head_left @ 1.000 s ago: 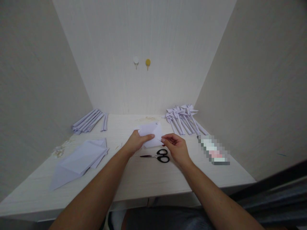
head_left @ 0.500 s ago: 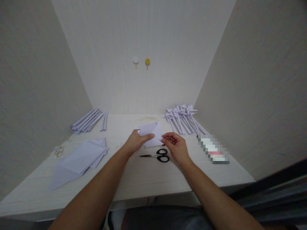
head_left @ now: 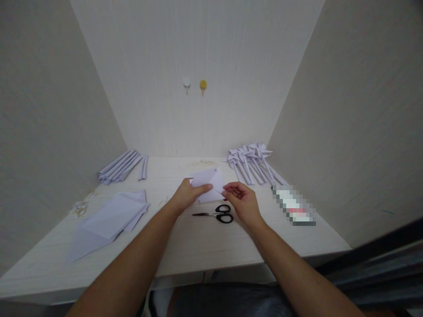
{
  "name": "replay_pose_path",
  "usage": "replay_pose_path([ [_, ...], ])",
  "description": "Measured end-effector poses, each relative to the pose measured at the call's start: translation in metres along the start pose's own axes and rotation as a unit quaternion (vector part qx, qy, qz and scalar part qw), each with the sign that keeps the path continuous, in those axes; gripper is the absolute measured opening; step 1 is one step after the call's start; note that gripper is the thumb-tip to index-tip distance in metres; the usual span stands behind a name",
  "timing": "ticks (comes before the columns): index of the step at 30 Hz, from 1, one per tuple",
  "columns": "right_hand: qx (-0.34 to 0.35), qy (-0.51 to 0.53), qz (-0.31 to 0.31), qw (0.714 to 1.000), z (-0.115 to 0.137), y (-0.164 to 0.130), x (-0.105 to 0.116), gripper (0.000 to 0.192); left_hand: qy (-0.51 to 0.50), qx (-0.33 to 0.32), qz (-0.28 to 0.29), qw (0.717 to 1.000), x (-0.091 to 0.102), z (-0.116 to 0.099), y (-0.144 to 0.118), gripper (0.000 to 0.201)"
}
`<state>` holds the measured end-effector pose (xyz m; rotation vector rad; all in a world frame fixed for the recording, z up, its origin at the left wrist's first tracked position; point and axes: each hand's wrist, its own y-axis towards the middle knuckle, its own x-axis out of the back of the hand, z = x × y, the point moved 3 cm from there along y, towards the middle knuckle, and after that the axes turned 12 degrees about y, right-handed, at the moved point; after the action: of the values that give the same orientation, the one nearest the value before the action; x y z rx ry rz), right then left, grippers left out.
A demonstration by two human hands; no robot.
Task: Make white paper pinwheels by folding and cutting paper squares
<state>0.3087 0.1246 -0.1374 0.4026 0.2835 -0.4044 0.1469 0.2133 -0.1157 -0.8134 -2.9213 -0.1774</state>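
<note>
A white sheet of paper (head_left: 216, 179) with slits cut in from its corners is held above the middle of the table. My left hand (head_left: 190, 193) grips its left side, thumb lying on top and fingers underneath. At the right corner, my right hand (head_left: 243, 199) pinches the paper between thumb and forefinger, the other fingers curled. Just below the sheet lies a pair of scissors (head_left: 220, 214) with black handles, blades pointing left, touched by neither hand.
Paper pinwheels (head_left: 247, 160) on rolled sticks lie at the back right, near a pixelated object (head_left: 294, 207). Rolled paper tubes (head_left: 120, 167) rest back left. Paper sheets (head_left: 114, 215) are stacked at left, beside small pale bits (head_left: 80, 208). Two hooks (head_left: 203, 85) hang on the wall.
</note>
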Motion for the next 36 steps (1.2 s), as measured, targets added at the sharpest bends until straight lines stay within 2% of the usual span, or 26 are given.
replay_pose_path([
  [23,0.004,-0.006,-0.002,1.000,0.0005,-0.0010,0.0003,0.021,0.023,0.007,0.008,1.000,-0.0016,-0.0057,-0.0029,0.036],
  [36,-0.006,-0.006,-0.008,1.000,0.0025,0.0003,-0.0002,0.024,0.016,0.007,0.008,1.000,-0.0014,-0.0056,-0.0036,0.041],
])
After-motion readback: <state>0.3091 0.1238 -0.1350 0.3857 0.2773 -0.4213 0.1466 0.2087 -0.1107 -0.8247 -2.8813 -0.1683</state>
